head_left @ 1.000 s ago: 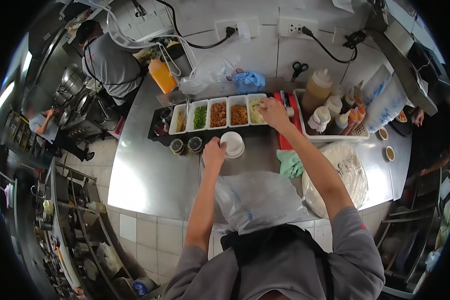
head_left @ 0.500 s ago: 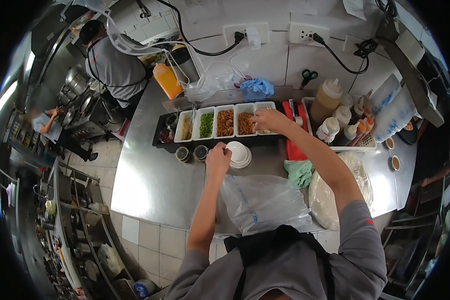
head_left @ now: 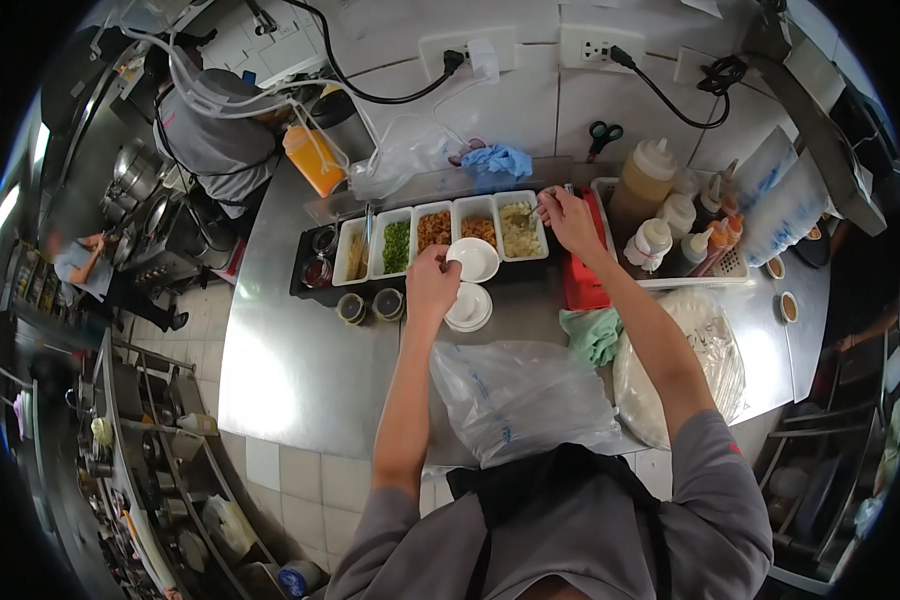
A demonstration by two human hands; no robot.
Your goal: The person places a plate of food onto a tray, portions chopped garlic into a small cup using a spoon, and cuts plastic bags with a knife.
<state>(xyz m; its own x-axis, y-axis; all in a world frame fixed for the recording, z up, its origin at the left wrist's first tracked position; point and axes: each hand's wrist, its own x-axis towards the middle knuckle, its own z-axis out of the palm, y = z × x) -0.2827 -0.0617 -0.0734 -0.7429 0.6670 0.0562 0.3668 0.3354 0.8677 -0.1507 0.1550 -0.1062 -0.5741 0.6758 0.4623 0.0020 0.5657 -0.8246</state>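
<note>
My left hand point(head_left: 434, 284) pinches the rim of a small white dish point(head_left: 475, 260), held just in front of the topping tubs. Below it on the counter are more white dishes point(head_left: 468, 312), stacked. My right hand point(head_left: 568, 218) is closed at the right edge of the tub of pale chopped topping point(head_left: 519, 230), on what looks like a spoon point(head_left: 536, 213) dipping into that tub. Beside this tub stand others with browned bits point(head_left: 478, 229), more browned bits point(head_left: 434, 229) and chopped green onion point(head_left: 396, 246). The spoon is mostly hidden by my fingers.
Two dark-filled jars point(head_left: 351, 308) stand before the tub rack. Rightward are a red case point(head_left: 583, 285), a green cloth point(head_left: 592, 335) and a basket point(head_left: 727, 268) of sauce bottles. Plastic bags point(head_left: 520, 395) lie nearest me. A co-worker point(head_left: 215, 130) stands at upper left.
My left hand has lifted a white dish off the stack toward the tubs. My right hand has shifted right and up, uncovering the pale topping. The view has tilted slightly.
</note>
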